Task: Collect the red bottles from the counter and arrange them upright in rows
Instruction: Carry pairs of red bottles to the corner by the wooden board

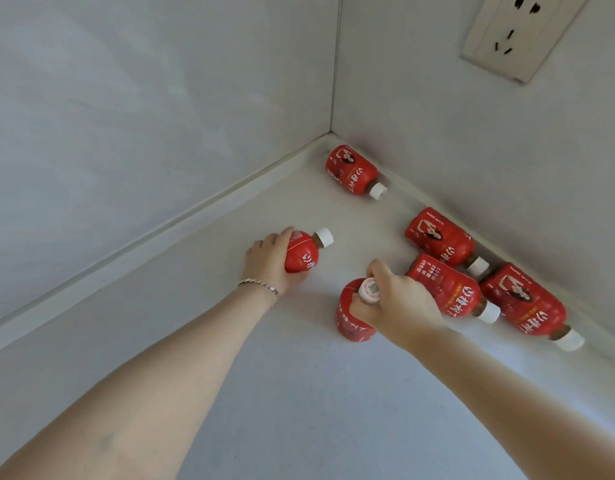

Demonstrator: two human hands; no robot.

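Several red bottles with white caps are on a pale counter (299, 393) in a wall corner. My left hand (268, 261) grips a tilted bottle (302, 256) by its body, cap pointing up and right. My right hand (396, 303) holds the neck and cap of an upright bottle (351, 322) standing on the counter. One bottle (351, 169) lies in the far corner. Another (437, 237) lies along the right wall. Two more (444, 289) (528, 303) lie side by side just right of my right hand.
Grey tiled walls meet at the corner (330, 131), with a raised lip along the counter's back edges. A white wall socket (521, 32) sits high on the right wall. A bracelet (261, 285) is on my left wrist.
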